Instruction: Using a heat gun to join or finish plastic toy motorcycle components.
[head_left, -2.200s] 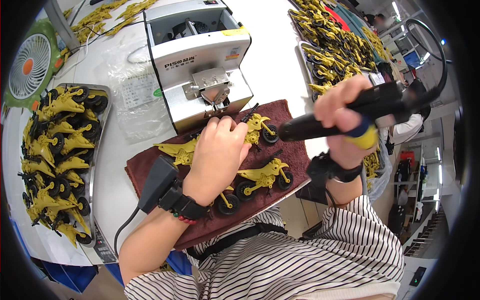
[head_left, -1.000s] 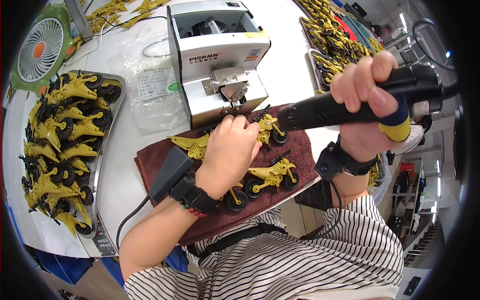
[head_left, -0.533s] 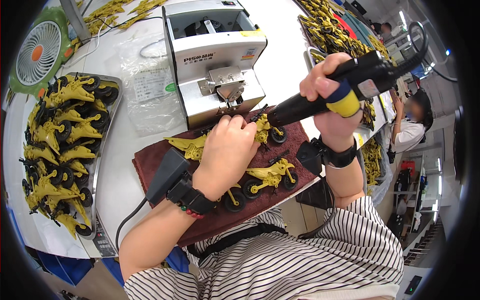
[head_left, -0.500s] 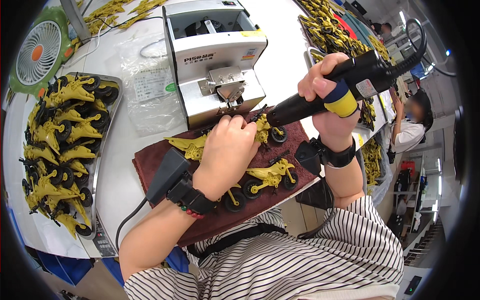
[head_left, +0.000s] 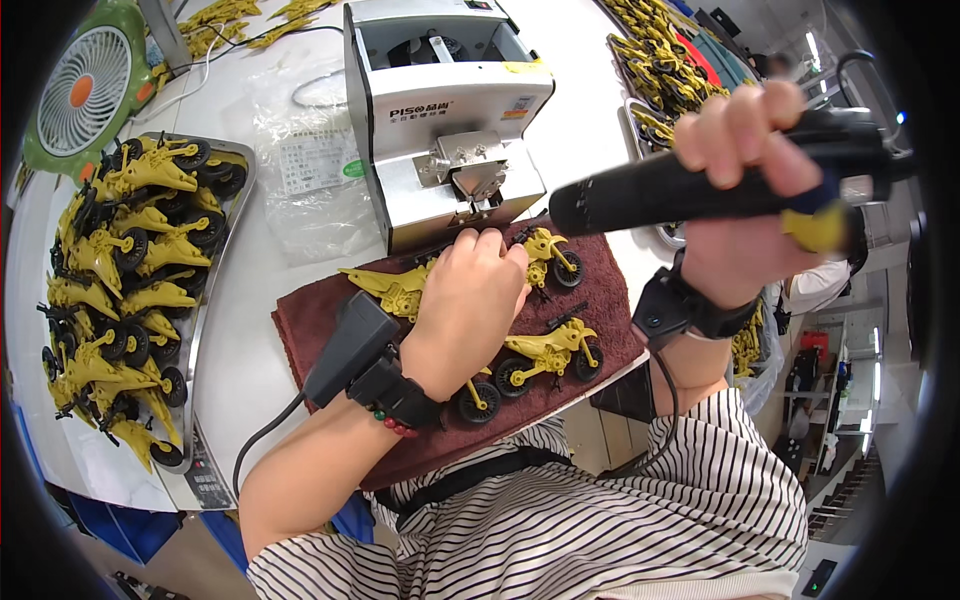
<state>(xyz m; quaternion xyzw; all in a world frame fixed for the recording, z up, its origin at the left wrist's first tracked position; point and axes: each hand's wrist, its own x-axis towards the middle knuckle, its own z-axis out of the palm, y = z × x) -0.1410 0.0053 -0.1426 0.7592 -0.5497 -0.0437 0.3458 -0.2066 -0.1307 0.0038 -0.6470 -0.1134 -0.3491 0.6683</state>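
My right hand [head_left: 745, 200], slightly blurred, is wrapped round a black electric screwdriver [head_left: 640, 195]. The tool is raised and lies nearly level, its nose pointing left, apart from the toys. My left hand [head_left: 468, 295] curls over a yellow toy motorcycle [head_left: 385, 290] on a dark red towel [head_left: 320, 335]. Its front wheel [head_left: 567, 268] shows to the right of my fingers, while its middle and my fingertips are hidden. Nearer to me, a second yellow toy motorcycle [head_left: 545, 350] with black wheels lies on the towel, partly behind my left hand and wrist.
A silver-and-black screw feeder machine [head_left: 455, 125] stands behind the towel. On the left, a metal tray [head_left: 225, 240] is heaped with yellow toy motorcycles, with a green fan [head_left: 82, 95] beyond. More yellow parts [head_left: 660, 75] fill a tray at the far right. Plastic bag [head_left: 310, 170] beside the machine.
My right hand has lifted the screwdriver up and to the right, away from the front of the motorcycle. My left hand stays on that motorcycle. The whole view has shifted slightly.
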